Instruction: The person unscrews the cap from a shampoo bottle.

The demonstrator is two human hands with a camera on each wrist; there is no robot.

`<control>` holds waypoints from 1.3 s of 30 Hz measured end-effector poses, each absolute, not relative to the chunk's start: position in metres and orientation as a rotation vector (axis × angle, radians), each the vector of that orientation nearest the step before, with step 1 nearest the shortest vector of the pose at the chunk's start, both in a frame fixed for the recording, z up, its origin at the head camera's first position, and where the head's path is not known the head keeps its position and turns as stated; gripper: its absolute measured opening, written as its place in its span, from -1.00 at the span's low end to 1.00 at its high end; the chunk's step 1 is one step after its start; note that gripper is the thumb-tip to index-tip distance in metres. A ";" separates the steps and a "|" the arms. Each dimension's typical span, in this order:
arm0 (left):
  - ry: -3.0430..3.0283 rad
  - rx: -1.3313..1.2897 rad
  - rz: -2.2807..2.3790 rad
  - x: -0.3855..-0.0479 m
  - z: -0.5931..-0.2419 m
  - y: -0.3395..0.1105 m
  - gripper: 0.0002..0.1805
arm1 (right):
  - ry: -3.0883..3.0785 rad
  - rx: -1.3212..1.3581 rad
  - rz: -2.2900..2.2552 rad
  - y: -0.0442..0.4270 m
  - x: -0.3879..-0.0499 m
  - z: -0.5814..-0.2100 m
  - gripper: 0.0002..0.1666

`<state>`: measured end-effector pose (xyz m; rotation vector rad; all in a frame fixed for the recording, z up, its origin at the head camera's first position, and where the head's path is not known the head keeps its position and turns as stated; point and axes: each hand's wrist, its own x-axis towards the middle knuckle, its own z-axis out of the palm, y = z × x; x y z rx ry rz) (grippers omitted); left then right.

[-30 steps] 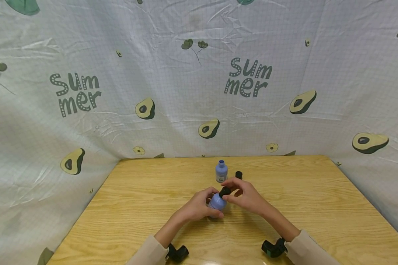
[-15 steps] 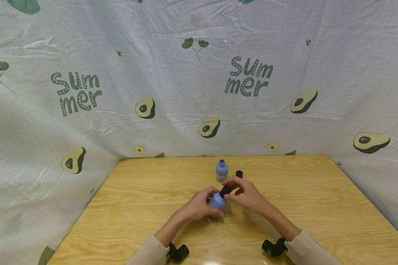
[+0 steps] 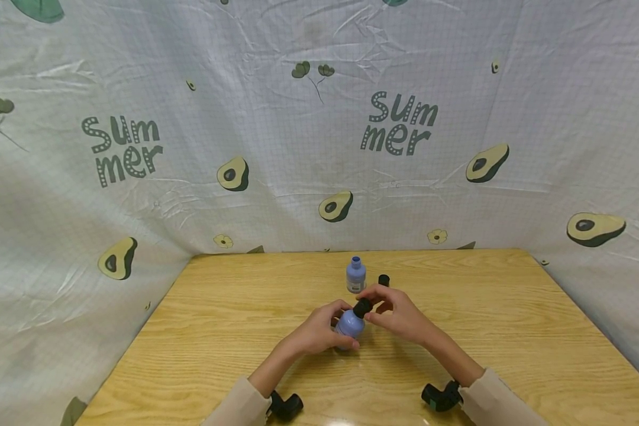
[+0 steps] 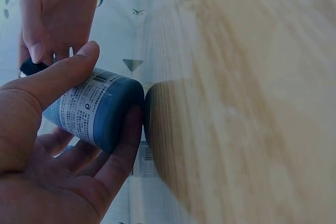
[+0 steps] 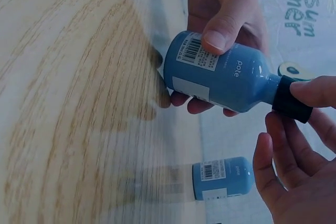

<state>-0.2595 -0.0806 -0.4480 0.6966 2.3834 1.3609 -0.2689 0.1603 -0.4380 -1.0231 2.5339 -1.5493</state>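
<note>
A blue-violet bottle [image 3: 349, 325] with a white printed label sits in my left hand [image 3: 319, 332], whose thumb and fingers wrap its body. It leans a little to the right, its base at or just over the tabletop. A black cap [image 5: 292, 99] covers the end of its neck. My right hand [image 3: 396, 315] pinches that cap between thumb and fingers, seen closest in the right wrist view. Behind the hands, a second bottle [image 3: 355, 277] of the same kind stands upright with its neck uncapped. Another black cap [image 3: 384, 280] is beside it, partly hidden by my right hand.
The wooden table [image 3: 234, 307] has a glossy top that mirrors the bottles. A white cloth [image 3: 277, 130] printed with avocados and lettering hangs behind it and along both sides. Black wrist-worn devices [image 3: 286, 407] hang under both forearms.
My right hand and the cap on the held bottle have shifted very slightly to the right. The left hand keeps its hold, and the standing bottle has not moved.
</note>
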 end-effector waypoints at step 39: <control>2.429 0.420 1.606 -0.285 -0.451 -0.107 -0.32 | 2.551 -0.951 -1.548 0.165 -0.270 -0.437 -0.62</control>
